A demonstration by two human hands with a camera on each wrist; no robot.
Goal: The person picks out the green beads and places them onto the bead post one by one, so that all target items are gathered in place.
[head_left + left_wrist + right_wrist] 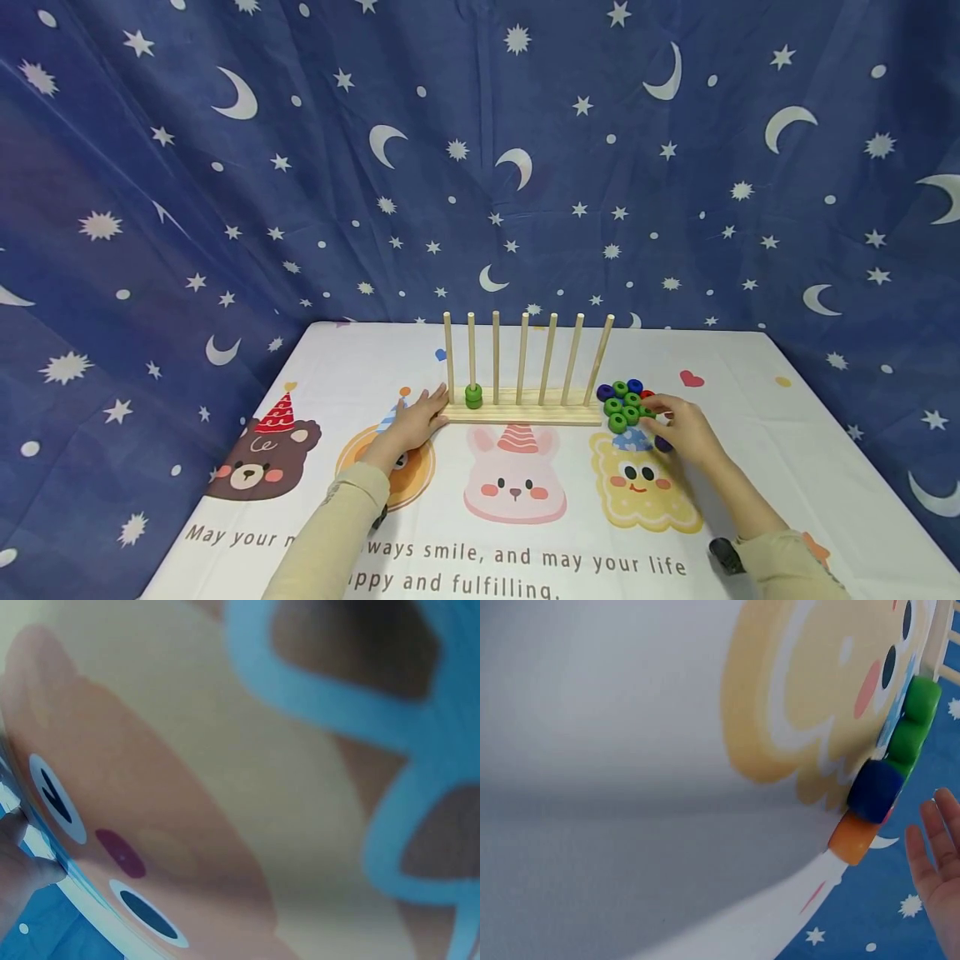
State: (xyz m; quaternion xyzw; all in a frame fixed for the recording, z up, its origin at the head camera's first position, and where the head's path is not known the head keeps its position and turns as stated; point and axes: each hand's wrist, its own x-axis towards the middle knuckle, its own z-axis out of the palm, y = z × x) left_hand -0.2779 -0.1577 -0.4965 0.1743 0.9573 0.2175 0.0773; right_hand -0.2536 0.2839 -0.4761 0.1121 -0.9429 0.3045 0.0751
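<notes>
A wooden rack (525, 412) with several upright pegs stands on the table. Two green beads (473, 396) are stacked low on its second peg from the left. My left hand (416, 421) touches the left end of the rack's base, fingers extended. At the rack's right end lies a cluster of green beads (617, 422), with a blue bead (635, 386), a purple bead (605, 392) and a red bead (647, 395) among them. My right hand (686, 429) reaches over the cluster's right side, partly covering it. In the right wrist view its fingers (937, 836) look extended; an orange bead (853, 838) shows nearby.
A white cloth (360, 358) with printed animals and lettering covers the table. Behind it hangs a blue curtain (450, 225) with moons and stars. A dark purple bead (663, 444) lies just below the right hand.
</notes>
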